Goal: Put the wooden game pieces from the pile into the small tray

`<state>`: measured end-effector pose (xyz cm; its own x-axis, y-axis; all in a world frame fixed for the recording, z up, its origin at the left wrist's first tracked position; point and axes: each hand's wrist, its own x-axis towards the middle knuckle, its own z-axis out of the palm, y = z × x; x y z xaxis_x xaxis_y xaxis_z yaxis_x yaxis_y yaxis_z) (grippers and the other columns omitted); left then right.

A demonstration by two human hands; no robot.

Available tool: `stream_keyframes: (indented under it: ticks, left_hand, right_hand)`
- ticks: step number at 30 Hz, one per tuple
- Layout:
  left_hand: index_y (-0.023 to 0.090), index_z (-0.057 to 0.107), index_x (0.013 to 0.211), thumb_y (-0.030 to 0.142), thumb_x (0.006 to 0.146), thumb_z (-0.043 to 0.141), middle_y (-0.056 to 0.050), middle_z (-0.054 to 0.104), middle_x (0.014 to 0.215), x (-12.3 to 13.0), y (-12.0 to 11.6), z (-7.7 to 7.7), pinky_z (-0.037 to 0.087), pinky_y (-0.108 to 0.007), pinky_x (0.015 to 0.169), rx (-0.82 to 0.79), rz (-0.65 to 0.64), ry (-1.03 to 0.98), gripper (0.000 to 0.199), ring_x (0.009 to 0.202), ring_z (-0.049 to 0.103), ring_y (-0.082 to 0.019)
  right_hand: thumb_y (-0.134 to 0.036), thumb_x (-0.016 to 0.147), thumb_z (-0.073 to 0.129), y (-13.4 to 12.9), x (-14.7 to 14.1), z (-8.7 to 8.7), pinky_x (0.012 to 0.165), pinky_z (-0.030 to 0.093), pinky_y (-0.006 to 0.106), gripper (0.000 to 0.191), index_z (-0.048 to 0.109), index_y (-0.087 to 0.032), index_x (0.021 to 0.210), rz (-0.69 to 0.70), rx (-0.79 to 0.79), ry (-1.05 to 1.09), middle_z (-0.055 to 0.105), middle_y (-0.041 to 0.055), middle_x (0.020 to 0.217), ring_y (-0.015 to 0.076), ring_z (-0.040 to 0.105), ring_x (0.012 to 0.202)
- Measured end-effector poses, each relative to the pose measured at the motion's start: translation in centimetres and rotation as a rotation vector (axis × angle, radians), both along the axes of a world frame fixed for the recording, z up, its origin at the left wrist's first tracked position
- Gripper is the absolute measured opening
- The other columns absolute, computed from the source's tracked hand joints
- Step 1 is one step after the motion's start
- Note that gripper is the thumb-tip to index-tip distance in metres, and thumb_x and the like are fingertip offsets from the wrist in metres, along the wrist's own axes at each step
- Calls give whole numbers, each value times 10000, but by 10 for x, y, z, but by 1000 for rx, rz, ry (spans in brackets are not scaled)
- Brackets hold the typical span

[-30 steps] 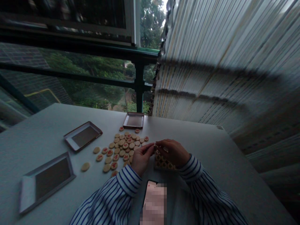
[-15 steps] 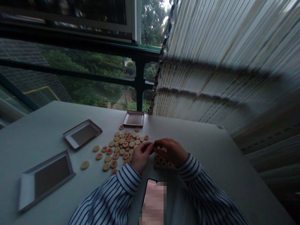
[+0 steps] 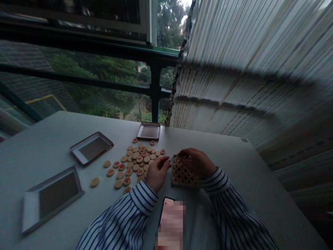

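My right hand [image 3: 199,164] is over a shallow box [image 3: 182,185] filled with rows of round wooden Chinese chess pieces [image 3: 182,173] with dark characters. Its curled fingertips are down at the box's far side, seemingly on a chess piece mostly hidden by them. My left hand [image 3: 157,173] hovers just left of the box, thumb and forefinger bent toward each other; whatever they hold, if anything, is too small to make out. Beside this hand lies a loose heap of Chinese chess pieces [image 3: 135,166], some showing red characters, others plain side up. The hand hides part of the heap.
Three shallow trays or lids lie on the white table: one [image 3: 148,131] at the back, one [image 3: 92,148] to the left, a larger one [image 3: 53,199] at near left. A phone [image 3: 170,218] lies in front of me. A string curtain [image 3: 221,69] hangs at the right.
My hands, meeting at the fingertips before, are now apart. The right hand has moved right over the box, uncovering more of its pieces. The left hand has barely moved.
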<state>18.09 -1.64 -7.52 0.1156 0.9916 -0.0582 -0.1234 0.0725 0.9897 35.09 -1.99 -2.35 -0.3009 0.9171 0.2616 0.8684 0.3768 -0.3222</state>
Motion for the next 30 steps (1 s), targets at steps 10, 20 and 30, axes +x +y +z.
stream_keyframes:
  ticks: [10, 20, 30]
  left_hand:
    - [157, 605, 933, 250, 736, 515, -80, 637, 899, -1, -8, -4, 481, -300, 746, 269, -61, 302, 235, 812, 599, -169]
    - [168, 576, 956, 171, 757, 457, -71, 607, 887, 2, -13, -2, 485, -281, 709, 466, -98, 495, 232, 786, 579, -155]
    - [157, 548, 970, 149, 765, 427, -82, 598, 902, 1, -14, -3, 461, -313, 755, 524, -128, 595, 238, 825, 567, -171]
  right_hand:
    - [-371, 813, 436, 1, 8, 0, 650, 409, 217, 263, 598, -192, 917, -114, -104, -152, 641, 44, 819, 129, 581, 724]
    - [-349, 819, 415, -1, -2, -2, 619, 387, 243, 255, 604, -209, 916, -173, -236, -389, 656, 63, 833, 178, 604, 777]
    - [-362, 847, 338, -2, -5, -7, 592, 394, 262, 313, 600, -191, 851, -209, -243, -493, 653, 88, 808, 195, 610, 742]
